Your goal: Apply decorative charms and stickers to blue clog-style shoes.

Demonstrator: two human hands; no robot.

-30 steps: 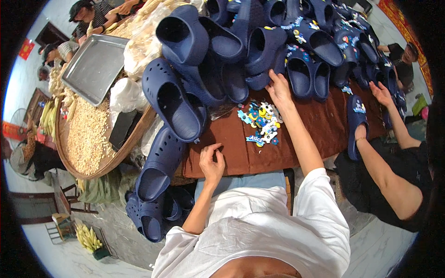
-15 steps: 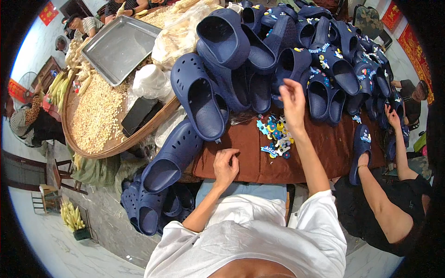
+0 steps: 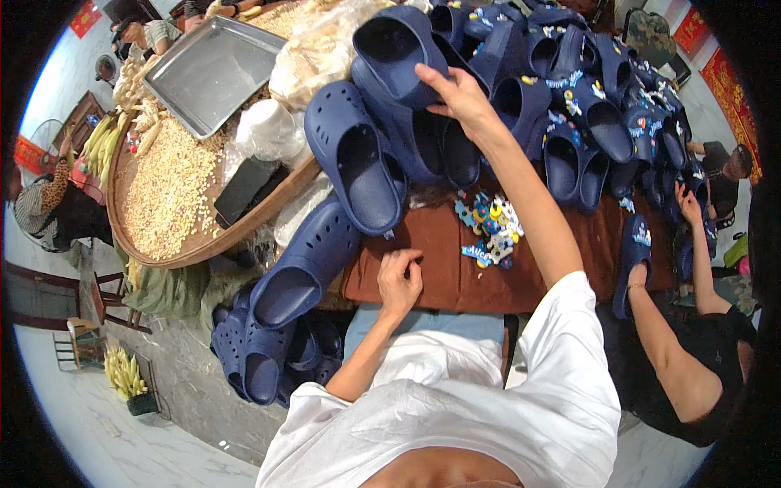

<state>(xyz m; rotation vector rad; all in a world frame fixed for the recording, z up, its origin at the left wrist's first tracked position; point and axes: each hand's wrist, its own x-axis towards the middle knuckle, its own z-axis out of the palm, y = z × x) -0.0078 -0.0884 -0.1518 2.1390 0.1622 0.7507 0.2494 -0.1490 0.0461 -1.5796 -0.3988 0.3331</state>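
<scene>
My right hand (image 3: 462, 102) reaches over the pile to a navy clog (image 3: 394, 50) lying on top. Its fingers are spread and lie against the clog's side; no firm grip shows. My left hand (image 3: 400, 281) rests at the near edge of the brown cloth (image 3: 455, 281), loosely bent, thumb apart from the fingers and nothing seen in it. Just right of it lies a small heap of colourful shoe charms (image 3: 492, 228) in blue, white and yellow. Another navy clog (image 3: 358, 171) with round holes stands upright beyond the left hand.
Clogs with charms (image 3: 598, 122) crowd the table's right side. At left, a round woven tray (image 3: 175, 260) holds corn kernels, a metal pan (image 3: 203, 81) and a black phone (image 3: 250, 191). More clogs (image 3: 264, 350) hang low at left. A co-worker's arm (image 3: 700, 244) is at right.
My right hand has moved up and left from above the charms to the topmost clog. The left hand stays at the cloth's edge. The view has shifted slightly.
</scene>
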